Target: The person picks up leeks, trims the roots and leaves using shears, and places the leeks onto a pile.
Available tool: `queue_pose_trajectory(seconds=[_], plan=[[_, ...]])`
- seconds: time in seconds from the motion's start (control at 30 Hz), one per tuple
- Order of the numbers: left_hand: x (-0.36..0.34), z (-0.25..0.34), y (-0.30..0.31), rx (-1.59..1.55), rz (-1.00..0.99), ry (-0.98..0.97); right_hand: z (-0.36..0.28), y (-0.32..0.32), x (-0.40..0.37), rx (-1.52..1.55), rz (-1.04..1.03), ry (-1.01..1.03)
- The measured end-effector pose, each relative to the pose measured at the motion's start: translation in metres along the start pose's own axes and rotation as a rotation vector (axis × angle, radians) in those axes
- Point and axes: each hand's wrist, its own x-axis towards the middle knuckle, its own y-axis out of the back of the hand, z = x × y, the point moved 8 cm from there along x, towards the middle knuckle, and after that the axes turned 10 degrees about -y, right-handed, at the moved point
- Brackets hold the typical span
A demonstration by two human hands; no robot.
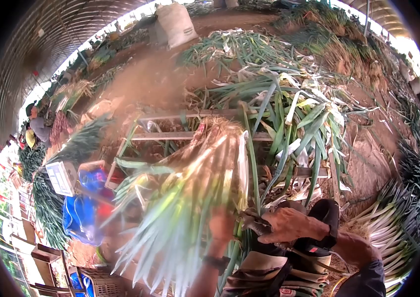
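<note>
A large heap of green onions [190,193] lies in front of me, roots away and green tops toward me, over a wooden frame [165,135]. Motion smears my left hand [221,225] at the heap's right edge, against the stalks; its fingers cannot be made out. A dark band circles that wrist. Just to its right, my right hand [289,225] is closed, its fingers bent round something dark and small that I cannot make out. Long loose green leaves [294,119] with pale, peeled skins lie beyond the right hand.
A white sack [175,24] stands at the back. Bundled green onions [383,222] line the right side. On the left are a white box-like device [61,178], blue plastic [82,218], a wicker basket [102,283] and a wooden chair [49,262]. People [39,123] work at the far left.
</note>
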Motion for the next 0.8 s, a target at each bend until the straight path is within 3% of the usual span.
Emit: queue_pose_trajectory(seconds=[0.03,0.13,0.23,0.33,0.43,0.63,0.73,0.8], plan=[[0.003,-0.002,0.006,0.006,0.025,0.073,-0.007,0.002,0.0,0.015,0.039,0.019],[0.013,0.007,0.031,0.078,0.125,0.021,-0.008,-0.007,0.007,-0.027,0.011,-0.03],[0.02,0.013,0.045,-0.084,0.174,-0.031,-0.019,-0.006,0.01,-0.013,0.004,-0.045],[0.017,-0.004,0.029,-0.157,0.06,0.145,-0.029,0.002,0.01,-0.025,0.018,-0.098],[0.018,0.005,0.037,0.062,0.111,0.062,-0.033,0.006,0.013,-0.04,0.078,-0.084],[0.03,0.006,0.033,0.06,-0.005,0.138,-0.014,0.009,0.035,-0.025,0.152,-0.079],[0.033,0.011,0.044,0.042,0.104,0.04,-0.01,0.018,0.046,0.007,0.187,-0.071],[0.037,-0.001,0.037,-0.024,0.091,0.097,0.0,0.017,0.056,-0.017,0.199,-0.084]])
